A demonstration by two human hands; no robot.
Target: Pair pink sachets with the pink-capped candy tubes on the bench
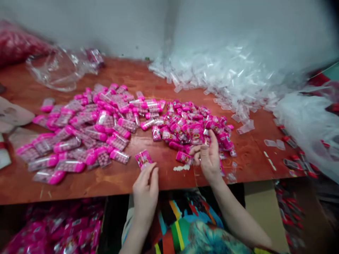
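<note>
My left hand (146,185) is closed at the fingertips on the lower edge of a small pink printed packet (143,158) above the front of the table. To the right, my right hand (209,160) reaches the near edge of a heap of shiny pink wrapped packets (182,121). Its fingers are apart, and I see nothing gripped in them. A single pink packet (184,157) lies just left of that hand. Further left spreads a pile of clear containers with pink caps (87,130), filled with small pink balls.
Many clear plastic sleeves (225,77) are heaped against the wall. A clear bag (63,68) lies at the back left, a whitish plastic bag (309,120) at the right. Red-capped pieces (296,162) lie by it. Below the table's front edge, pink packets (66,229) fill the lower left.
</note>
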